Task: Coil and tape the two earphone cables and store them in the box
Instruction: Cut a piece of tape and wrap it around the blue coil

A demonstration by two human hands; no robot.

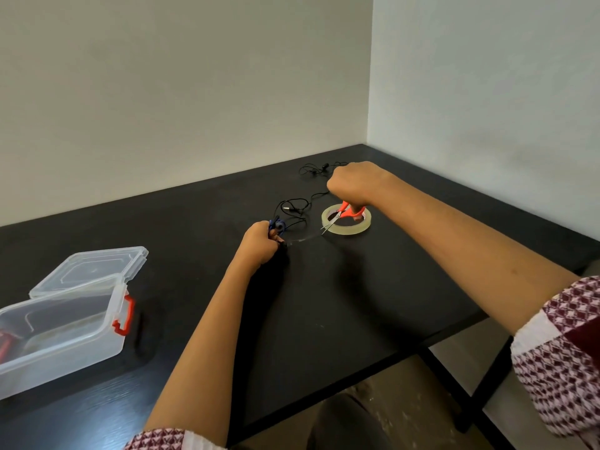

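Note:
My left hand (261,242) grips a coiled blue earphone cable (277,224) and the end of a clear strip of tape (303,239) stretched from the tape roll (346,228). My right hand (352,185) holds orange-handled scissors (337,217), blades apart around the tape strip just beside the roll. A black earphone cable (302,206) lies loose on the black table (324,303), running from the middle toward the far corner behind my right hand. The clear plastic box (65,332) with red latches stands open at the left.
The box's lid (94,269) is swung back behind it. Walls meet at the table's far right corner. The table's near edge runs diagonally at the right, with a black frame leg (454,384) and floor below.

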